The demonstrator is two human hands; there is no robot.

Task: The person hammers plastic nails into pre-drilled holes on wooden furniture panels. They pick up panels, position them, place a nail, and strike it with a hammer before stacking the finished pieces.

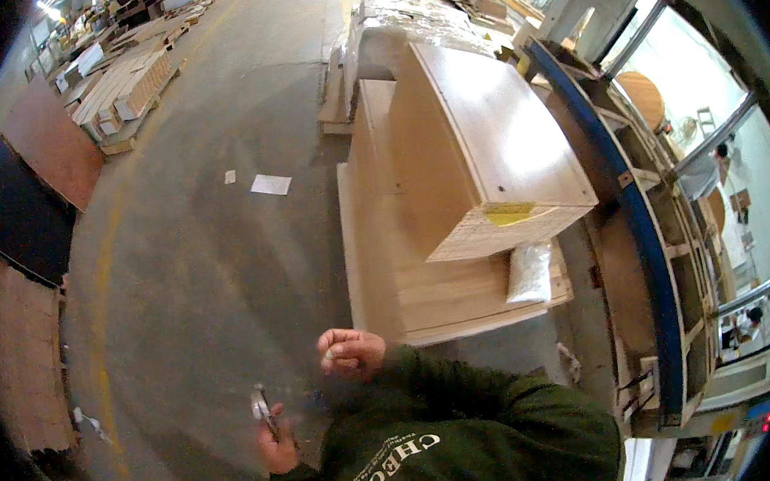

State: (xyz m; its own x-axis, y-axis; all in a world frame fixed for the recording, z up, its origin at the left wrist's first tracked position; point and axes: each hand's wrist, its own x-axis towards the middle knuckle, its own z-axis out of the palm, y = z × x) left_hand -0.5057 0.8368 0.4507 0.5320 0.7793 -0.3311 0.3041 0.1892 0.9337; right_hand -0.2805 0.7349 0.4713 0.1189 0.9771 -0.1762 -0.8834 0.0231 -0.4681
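My left hand is closed around a hand tool with a shiny metal head and a dark handle; its exact kind is too small to tell. Higher up and to the right, my right hand has its fingers curled together. Whatever they pinch, if anything, is too small to make out. Both hands are over the grey floor, apart from each other. Just beyond my right hand stands a light wooden cabinet box on a larger wooden panel. A white plastic bag lies against the box's near end.
A blue-edged shelving rack runs along the right. Behind the cabinet box is a plastic-wrapped stack. Paper sheets lie on the floor. At left are a black panel, a brown board stack and bundled boards.
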